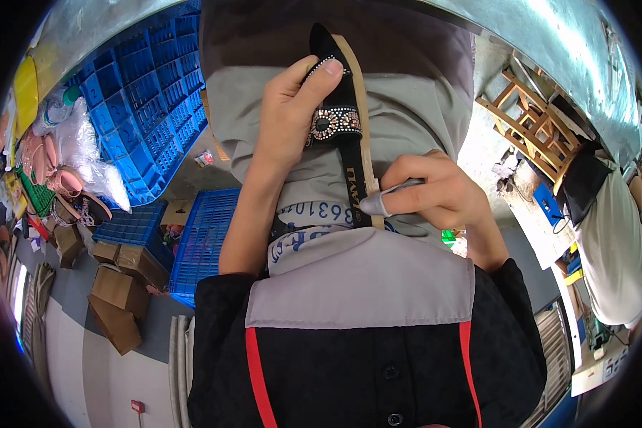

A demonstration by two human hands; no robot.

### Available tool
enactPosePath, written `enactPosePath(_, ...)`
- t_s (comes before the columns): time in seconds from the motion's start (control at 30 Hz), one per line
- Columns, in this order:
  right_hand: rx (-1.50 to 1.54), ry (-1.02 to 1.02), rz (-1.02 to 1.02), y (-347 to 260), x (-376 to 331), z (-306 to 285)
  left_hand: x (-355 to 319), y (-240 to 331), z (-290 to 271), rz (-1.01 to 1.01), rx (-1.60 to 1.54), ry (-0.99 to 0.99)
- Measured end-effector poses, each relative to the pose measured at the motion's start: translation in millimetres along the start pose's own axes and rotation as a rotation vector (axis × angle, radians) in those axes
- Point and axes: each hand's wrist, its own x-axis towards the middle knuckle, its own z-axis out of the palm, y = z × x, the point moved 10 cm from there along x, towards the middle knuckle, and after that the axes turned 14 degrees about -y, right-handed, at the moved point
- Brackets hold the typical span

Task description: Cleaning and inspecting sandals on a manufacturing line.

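A black sandal (347,93) with a tan sole edge and rhinestone-studded straps stands lengthwise over my lap, its toe pointing away from me. My left hand (292,107) is closed around its toe end, thumb pressed on the front strap. At the heel end, my right hand (435,189) is closed with its fingers bent. A smooth grey cloth-like piece (378,202) covers or sticks out from its fingertips and touches the insole and sole edge. Whether it is a cloth or a finger cover I cannot tell.
A grey apron (349,285) covers my lap. Blue plastic crates (132,100) and cardboard boxes (121,292) stand to the left, beside a pile of pink sandals (46,164). A wooden stool (531,125) is at right, near another person's light-clothed leg (613,250). A metal edge (549,36) runs along the top.
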Motion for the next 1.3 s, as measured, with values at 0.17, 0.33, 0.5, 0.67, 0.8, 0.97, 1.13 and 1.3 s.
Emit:
enactPosePath(0.17,-0.196,-0.072,0.011,-10,6,5,-1,4,7,-0.007,-0.054,0.018)
enactPosePath(0.33,-0.327,0.007,0.188,7,12,-16,0,12,10,0.053,-0.029,0.006)
enactPosePath(0.5,-0.185,-0.042,0.143,7,10,-16,0,13,12,0.030,-0.033,0.002)
enactPosePath(0.67,0.117,-0.310,0.047,-3,9,2,1,13,13,0.004,-0.002,0.013)
enactPosePath(0.8,-0.018,-0.042,0.163,11,14,-20,2,9,10,0.009,0.026,0.051)
enactPosePath(0.97,-0.116,-0.035,0.228,11,14,-27,1,10,8,0.012,0.056,0.066)
enactPosePath(1.13,0.300,-0.304,0.063,6,10,-4,2,9,9,0.005,0.076,0.067)
enactPosePath(1.3,0.044,0.004,0.211,23,11,-29,5,8,6,-0.040,0.192,0.091)
